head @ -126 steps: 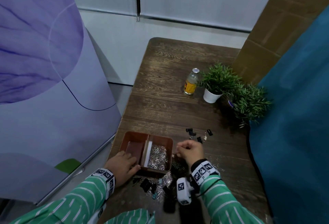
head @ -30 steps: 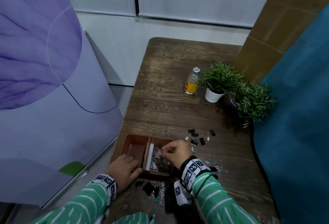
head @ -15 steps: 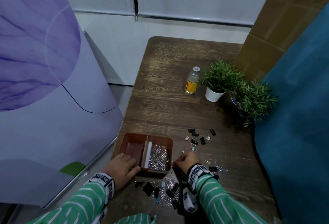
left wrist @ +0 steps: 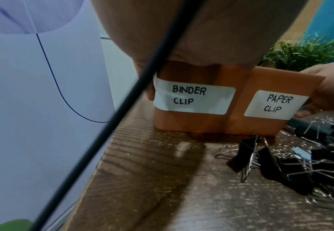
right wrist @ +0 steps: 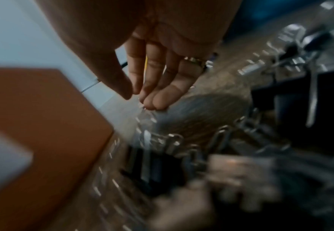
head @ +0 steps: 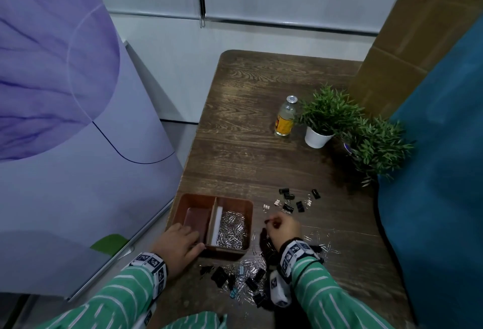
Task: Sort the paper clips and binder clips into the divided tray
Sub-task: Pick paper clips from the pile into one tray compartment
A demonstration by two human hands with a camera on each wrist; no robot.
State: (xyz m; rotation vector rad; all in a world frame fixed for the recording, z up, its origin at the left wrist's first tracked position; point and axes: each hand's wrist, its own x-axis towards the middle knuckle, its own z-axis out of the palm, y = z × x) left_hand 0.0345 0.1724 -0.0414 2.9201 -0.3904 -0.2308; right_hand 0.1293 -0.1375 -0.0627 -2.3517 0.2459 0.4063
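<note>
Head view: the right hand (head: 283, 228), over the tray a second ago, is back on the counter (head: 261, 146) beside the divided tray (head: 249, 207), fingertips gathering loose paper clips (head: 231, 230); another load seems imminent.

Left wrist view: the left hand (left wrist: 192, 39) grips the tray's "BINDER CLIP" end; binder clips (left wrist: 280, 168) lie unsorted.

Right wrist view: fingers (right wrist: 162, 96) nearly straight, touching blurred clips; whether they hold one is unclear.
</note>
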